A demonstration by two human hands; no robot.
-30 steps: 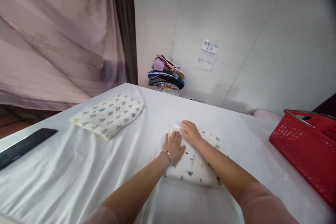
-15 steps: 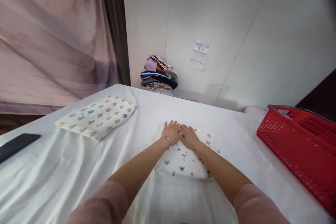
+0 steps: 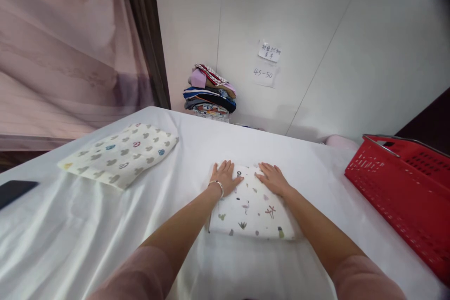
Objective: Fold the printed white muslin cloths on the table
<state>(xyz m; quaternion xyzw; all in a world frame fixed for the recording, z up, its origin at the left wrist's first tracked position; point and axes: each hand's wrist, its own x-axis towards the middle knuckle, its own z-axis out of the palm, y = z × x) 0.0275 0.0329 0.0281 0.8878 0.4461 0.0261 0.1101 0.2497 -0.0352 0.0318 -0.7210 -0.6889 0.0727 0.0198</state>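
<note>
A folded white cloth (image 3: 251,215) printed with flamingos, cacti and small plants lies flat on the white-covered table (image 3: 232,143). My left hand (image 3: 225,179), with a bracelet at the wrist, rests palm down on the cloth's far left corner, fingers spread. On the far right corner lies my right hand (image 3: 274,179), also flat with fingers stretched out. Neither hand grips anything. To the left is another folded cloth (image 3: 121,152), cream with grey, blue and red mushroom-like shapes, apart from both hands.
A red plastic basket (image 3: 397,197) with a metal handle stands at the right. At the left edge lies a dark flat object (image 3: 16,192). Beyond the table, folded fabrics (image 3: 211,93) are stacked against the wall. A pink curtain (image 3: 70,56) hangs at the left.
My hands came together at the cloth's far edge, then slid apart to its far left and right corners, leaving the printed top exposed. The view has shifted slightly to the right.
</note>
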